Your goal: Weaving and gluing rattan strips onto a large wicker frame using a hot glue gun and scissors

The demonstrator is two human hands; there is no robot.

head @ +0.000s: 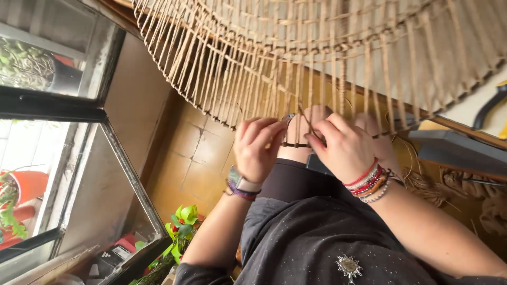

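Note:
A large round woven piece of tan cord point(296, 58) stretches across the top of the view, its strands running out to a dark ring rim point(296, 144). My left hand point(259, 148) pinches the strands at the rim's near edge. My right hand point(343, 145) is right beside it and grips a thin tan cord end point(306, 120) at the same spot. A watch and a purple band sit on my left wrist; several beaded bracelets are on my right wrist.
A glass window with a dark frame point(79, 113) runs down the left, with a red pot point(29, 184) outside. A green plant point(182, 224) stands on the tiled floor point(195, 158). Loose cord point(438, 187) lies at the right by a grey block point(459, 150) and yellow-handled pliers point(494, 103).

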